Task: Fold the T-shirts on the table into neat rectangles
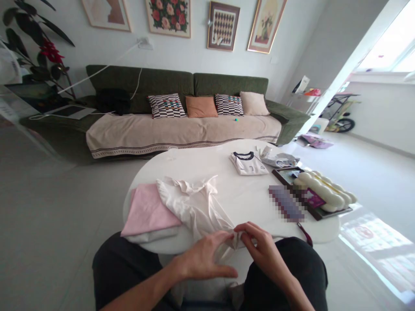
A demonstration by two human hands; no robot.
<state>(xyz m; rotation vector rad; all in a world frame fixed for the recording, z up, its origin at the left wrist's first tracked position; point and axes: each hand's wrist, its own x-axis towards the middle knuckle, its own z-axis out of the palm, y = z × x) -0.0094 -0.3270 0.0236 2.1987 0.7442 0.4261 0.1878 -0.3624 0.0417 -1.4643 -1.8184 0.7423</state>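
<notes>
A crumpled white shirt (191, 201) lies spread on the round white table, its near end drawn toward the table's front edge. My right hand (261, 244) pinches that near end between thumb and fingers. Beside it, my left hand (205, 255) has its thumb stretched well apart from the fingers, and its fingertips touch the same cloth. Part of the fabric is hidden behind the left hand. To the left, a folded pink garment (149, 211) rests on a folded grey one (154, 234). Farther back lies a folded white T-shirt (249, 164) with a dark collar.
On the table's right stand a dark tray (282, 175) with a cream, puffy tissue-box cover (324, 190), a blurred-out flat item (287, 204) with a dark red strap, and a crumpled plastic bag (280, 159). A green sofa (145, 82) stands beyond the table (246, 203).
</notes>
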